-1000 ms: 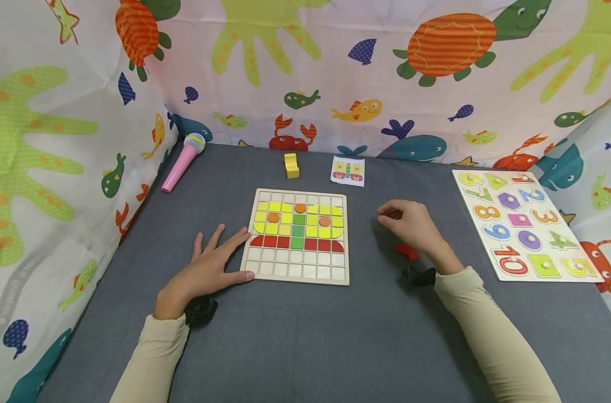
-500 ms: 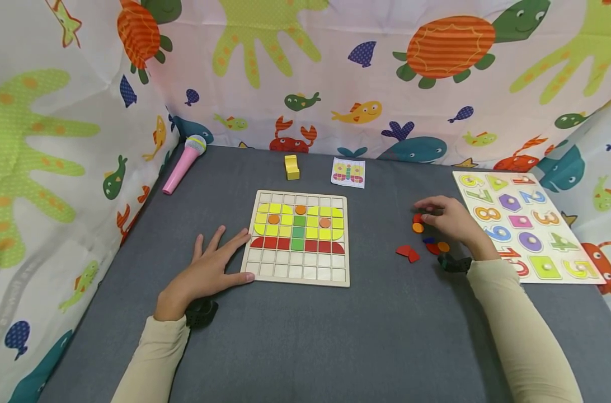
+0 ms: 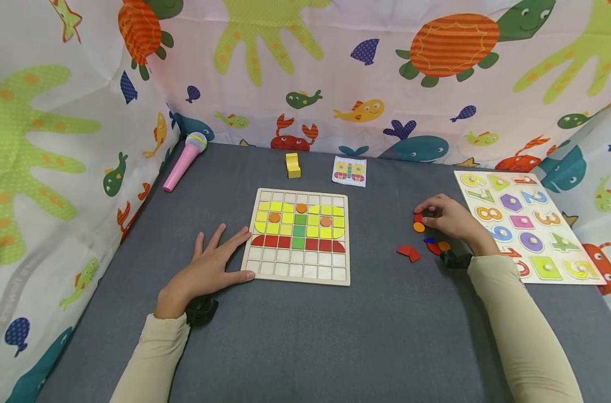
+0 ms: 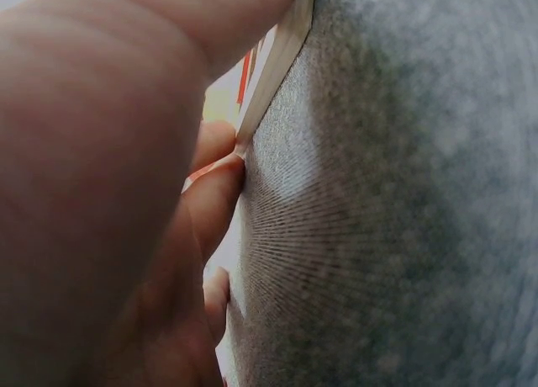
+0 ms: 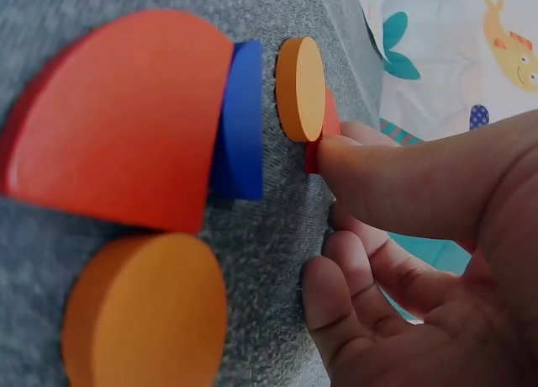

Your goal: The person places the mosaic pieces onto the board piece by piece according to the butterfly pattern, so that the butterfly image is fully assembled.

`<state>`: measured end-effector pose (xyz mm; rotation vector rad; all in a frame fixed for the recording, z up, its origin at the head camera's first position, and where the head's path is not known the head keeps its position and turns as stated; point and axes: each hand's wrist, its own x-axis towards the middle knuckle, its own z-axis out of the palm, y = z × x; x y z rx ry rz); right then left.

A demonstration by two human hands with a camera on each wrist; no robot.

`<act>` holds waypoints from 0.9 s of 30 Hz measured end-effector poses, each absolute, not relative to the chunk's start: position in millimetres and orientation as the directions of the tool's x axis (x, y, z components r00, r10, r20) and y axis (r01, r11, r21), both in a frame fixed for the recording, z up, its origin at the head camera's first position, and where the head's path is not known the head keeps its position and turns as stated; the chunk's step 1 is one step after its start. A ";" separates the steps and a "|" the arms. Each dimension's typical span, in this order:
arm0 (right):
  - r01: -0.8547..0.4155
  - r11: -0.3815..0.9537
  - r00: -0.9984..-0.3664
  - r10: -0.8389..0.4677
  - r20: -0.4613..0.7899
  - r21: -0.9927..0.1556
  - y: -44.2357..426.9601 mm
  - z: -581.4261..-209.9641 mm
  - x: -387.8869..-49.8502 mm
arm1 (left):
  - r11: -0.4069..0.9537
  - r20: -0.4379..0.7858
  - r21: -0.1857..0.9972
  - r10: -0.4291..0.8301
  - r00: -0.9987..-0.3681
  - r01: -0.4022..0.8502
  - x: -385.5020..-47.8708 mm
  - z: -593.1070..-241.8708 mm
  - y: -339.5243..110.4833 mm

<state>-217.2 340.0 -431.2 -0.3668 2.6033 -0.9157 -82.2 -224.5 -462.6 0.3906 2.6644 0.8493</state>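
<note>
My left hand (image 3: 207,274) lies with fingers spread, fingertips and thumb touching the left edge of a wooden grid board (image 3: 295,270). Set in the grid are yellow tiles (image 3: 285,230), red tiles (image 3: 269,242), a green column (image 3: 297,230) and orange discs (image 3: 301,208). Over to the right, my right hand (image 3: 454,220) pinches a red tile (image 5: 312,157) between thumb and index finger; the fingers partly hide it. An orange disc (image 5: 300,88) lies against that tile. Closer to the wrist are a red quarter-round tile (image 5: 126,118), a blue piece (image 5: 242,122) and another orange disc (image 5: 151,311).
Two more red tiles (image 3: 409,252) lie left of the right hand. Behind the board are a yellow block (image 3: 292,166) and a butterfly pattern card (image 3: 349,171). A pink toy microphone (image 3: 184,162) lies at back left, a number puzzle board (image 3: 529,226) at the right.
My right hand has moved right, from beside the grid board to the loose pieces, and its fingers have come down on a red tile. The left hand stays in place.
</note>
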 end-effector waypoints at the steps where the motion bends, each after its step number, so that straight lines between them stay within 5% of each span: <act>1: -0.132 0.758 -0.902 -0.359 -0.240 -0.639 339.5 -430.9 -217.2 | 0.786 -0.212 0.597 0.349 -0.913 0.161 -82.1 -461.9 -224.7; 17: -0.081 0.761 -0.938 -0.276 -0.208 -0.644 333.4 -428.5 -212.0 | 0.784 -0.209 0.598 0.356 -0.911 0.169 -83.7 -461.6 -225.8; 27: -0.067 0.555 -0.951 -0.286 -0.114 -0.829 299.2 -413.7 -209.5 | 0.787 -0.211 0.594 0.354 -0.911 0.168 -82.1 -462.8 -226.2</act>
